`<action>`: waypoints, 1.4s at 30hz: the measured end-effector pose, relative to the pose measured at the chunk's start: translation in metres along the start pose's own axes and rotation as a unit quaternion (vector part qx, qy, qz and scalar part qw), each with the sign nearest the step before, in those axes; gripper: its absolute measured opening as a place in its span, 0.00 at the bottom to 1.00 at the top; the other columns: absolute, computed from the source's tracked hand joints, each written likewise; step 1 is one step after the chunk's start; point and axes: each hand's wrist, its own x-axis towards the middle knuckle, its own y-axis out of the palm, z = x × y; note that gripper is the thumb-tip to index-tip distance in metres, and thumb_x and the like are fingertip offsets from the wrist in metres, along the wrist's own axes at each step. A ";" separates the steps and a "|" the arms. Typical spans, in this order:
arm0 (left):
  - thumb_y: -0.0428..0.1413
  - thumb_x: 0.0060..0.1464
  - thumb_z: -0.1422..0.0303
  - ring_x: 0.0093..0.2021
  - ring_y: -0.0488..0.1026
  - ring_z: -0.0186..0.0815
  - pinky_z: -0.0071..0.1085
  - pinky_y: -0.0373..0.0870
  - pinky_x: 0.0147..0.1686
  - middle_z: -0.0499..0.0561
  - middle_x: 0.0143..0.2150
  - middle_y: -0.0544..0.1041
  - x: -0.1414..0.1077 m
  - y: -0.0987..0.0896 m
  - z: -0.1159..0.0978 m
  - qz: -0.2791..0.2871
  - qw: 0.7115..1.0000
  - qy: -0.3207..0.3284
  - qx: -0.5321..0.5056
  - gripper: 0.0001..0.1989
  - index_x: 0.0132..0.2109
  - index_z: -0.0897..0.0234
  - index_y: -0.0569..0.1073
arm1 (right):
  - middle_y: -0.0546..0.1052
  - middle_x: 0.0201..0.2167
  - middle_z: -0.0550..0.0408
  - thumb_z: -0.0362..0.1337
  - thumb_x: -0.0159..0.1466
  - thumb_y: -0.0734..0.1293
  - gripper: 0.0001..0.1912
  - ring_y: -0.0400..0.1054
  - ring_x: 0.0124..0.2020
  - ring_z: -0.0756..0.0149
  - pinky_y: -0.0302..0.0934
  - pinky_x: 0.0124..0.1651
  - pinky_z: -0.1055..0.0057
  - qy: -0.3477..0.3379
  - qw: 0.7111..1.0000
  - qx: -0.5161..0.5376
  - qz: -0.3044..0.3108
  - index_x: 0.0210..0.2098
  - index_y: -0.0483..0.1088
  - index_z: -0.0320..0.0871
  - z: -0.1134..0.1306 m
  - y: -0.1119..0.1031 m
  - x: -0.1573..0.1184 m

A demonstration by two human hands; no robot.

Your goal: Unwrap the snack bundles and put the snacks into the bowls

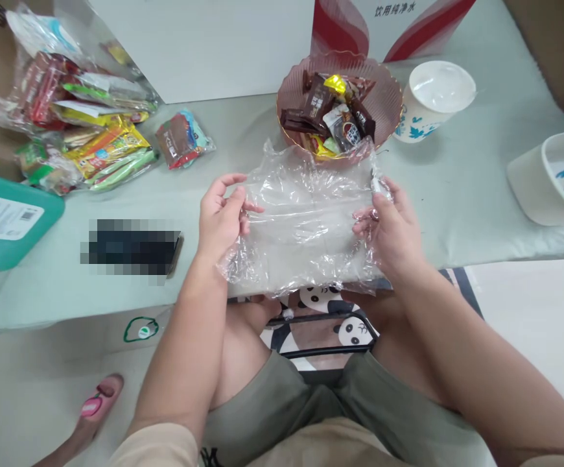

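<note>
While the left hand (pixel 220 217) grips one side of a clear plastic sheet (pixel 306 224), the right hand (pixel 399 224) clasps the other, so the two are apart with the sheet spread between them. Just beyond it sits a bowl (pixel 387 97) of wrapped snacks (pixel 318 100); whether they touch, I cannot tell. A paper cup (pixel 421 123) stands beyond the right hand, and a small packet (pixel 181 141) lies beyond the left.
</note>
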 end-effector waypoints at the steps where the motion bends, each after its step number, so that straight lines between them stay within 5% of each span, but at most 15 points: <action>1: 0.59 0.62 0.64 0.10 0.59 0.24 0.25 0.46 0.10 0.42 0.22 0.77 0.001 -0.001 0.001 -0.014 1.000 0.009 -0.002 0.09 0.48 0.58 0.71 | 0.73 0.24 0.65 0.48 0.62 0.72 0.30 0.68 0.20 0.69 0.64 0.24 0.71 -0.028 0.999 -0.012 0.009 0.60 0.61 0.57 0.000 -0.001 -0.002; 5: 0.60 0.62 0.65 0.10 0.58 0.24 0.26 0.44 0.11 0.40 0.21 0.77 0.003 -0.007 0.002 -0.056 0.997 0.043 -0.005 0.10 0.49 0.55 0.69 | 0.73 0.26 0.64 0.46 0.65 0.71 0.29 0.69 0.21 0.68 0.66 0.26 0.68 -0.113 0.992 -0.037 0.038 0.62 0.59 0.62 -0.003 -0.005 -0.003; 9: 0.60 0.63 0.63 0.14 0.65 0.27 0.26 0.44 0.13 0.39 0.21 0.75 -0.002 -0.009 -0.003 -0.041 0.997 0.057 -0.011 0.11 0.50 0.53 0.67 | 0.71 0.24 0.64 0.46 0.68 0.69 0.10 0.65 0.20 0.72 0.62 0.25 0.73 -0.136 0.988 -0.018 0.064 0.48 0.68 0.56 -0.003 -0.006 -0.001; 12: 0.60 0.63 0.62 0.13 0.63 0.26 0.26 0.43 0.13 0.38 0.21 0.74 -0.005 -0.006 -0.006 -0.022 0.996 0.080 -0.039 0.12 0.50 0.52 0.66 | 0.73 0.26 0.63 0.43 0.66 0.70 0.06 0.64 0.20 0.75 0.59 0.24 0.75 -0.143 0.986 0.011 0.083 0.40 0.70 0.52 0.001 -0.006 -0.001; 15: 0.60 0.60 0.63 0.09 0.53 0.24 0.28 0.40 0.11 0.41 0.21 0.77 -0.002 -0.003 -0.005 -0.001 0.991 0.100 -0.090 0.06 0.40 0.56 0.70 | 0.74 0.32 0.60 0.41 0.61 0.73 0.08 0.66 0.24 0.74 0.62 0.27 0.73 -0.160 0.980 -0.005 0.118 0.39 0.74 0.50 0.006 -0.008 -0.001; 18: 0.60 0.52 0.65 0.12 0.55 0.23 0.27 0.45 0.13 0.46 0.25 0.79 0.005 -0.005 -0.003 0.018 0.988 0.126 -0.092 0.05 0.32 0.60 0.75 | 0.73 0.33 0.58 0.40 0.56 0.76 0.19 0.68 0.32 0.67 0.69 0.36 0.66 -0.188 0.972 -0.071 0.123 0.48 0.76 0.52 0.010 -0.013 -0.001; 24: 0.67 0.42 0.71 0.25 0.65 0.26 0.26 0.64 0.26 0.49 0.40 0.80 0.006 -0.018 0.000 0.070 0.970 0.170 0.158 0.25 0.52 0.59 0.79 | 0.70 0.30 0.60 0.35 0.56 0.74 0.26 0.67 0.33 0.63 0.69 0.49 0.56 -0.221 0.937 -0.259 0.075 0.54 0.76 0.53 0.011 -0.025 0.003; 27: 0.65 0.49 0.70 0.28 0.65 0.30 0.29 0.66 0.30 0.48 0.34 0.76 0.004 -0.020 0.001 0.057 0.948 0.199 0.241 0.17 0.48 0.58 0.82 | 0.67 0.27 0.59 0.35 0.60 0.71 0.12 0.66 0.32 0.63 0.67 0.50 0.56 -0.229 0.911 -0.342 0.035 0.44 0.81 0.51 0.013 -0.026 0.002; 30: 0.64 0.54 0.64 0.31 0.66 0.33 0.33 0.69 0.34 0.49 0.33 0.70 0.005 -0.020 0.003 0.030 0.935 0.245 0.254 0.05 0.37 0.57 0.83 | 0.68 0.33 0.54 0.39 0.62 0.70 0.05 0.66 0.37 0.60 0.67 0.49 0.56 -0.269 0.891 -0.366 -0.005 0.34 0.81 0.51 0.015 -0.024 0.001; 34: 0.66 0.54 0.54 0.51 0.72 0.42 0.44 0.70 0.59 0.54 0.46 0.72 0.007 -0.017 0.005 0.001 0.935 0.307 0.177 0.13 0.32 0.58 0.82 | 0.71 0.45 0.48 0.38 0.61 0.70 0.03 0.68 0.50 0.54 0.67 0.55 0.50 -0.315 0.883 -0.347 -0.031 0.31 0.78 0.49 0.015 -0.025 0.000; 36: 0.65 0.55 0.54 0.57 0.73 0.43 0.46 0.68 0.63 0.53 0.47 0.76 0.005 -0.012 0.003 0.016 0.953 0.289 0.094 0.13 0.32 0.58 0.80 | 0.71 0.51 0.47 0.38 0.61 0.70 0.04 0.68 0.57 0.52 0.63 0.64 0.46 -0.324 0.889 -0.323 -0.021 0.30 0.76 0.48 0.015 -0.027 -0.002; 40: 0.62 0.57 0.56 0.37 0.79 0.36 0.39 0.78 0.46 0.49 0.33 0.78 -0.002 0.000 -0.005 0.017 0.986 0.162 -0.043 0.11 0.35 0.58 0.75 | 0.73 0.57 0.48 0.43 0.63 0.71 0.10 0.67 0.63 0.49 0.55 0.71 0.45 -0.334 0.901 -0.277 0.020 0.27 0.73 0.47 0.018 -0.028 -0.009; 42: 0.62 0.57 0.55 0.27 0.75 0.33 0.32 0.75 0.30 0.46 0.29 0.76 -0.005 0.004 -0.009 0.000 0.992 0.114 -0.053 0.11 0.37 0.56 0.74 | 0.78 0.48 0.50 0.45 0.61 0.72 0.12 0.72 0.56 0.53 0.61 0.66 0.49 -0.256 0.944 -0.202 0.047 0.26 0.71 0.48 0.020 -0.025 -0.012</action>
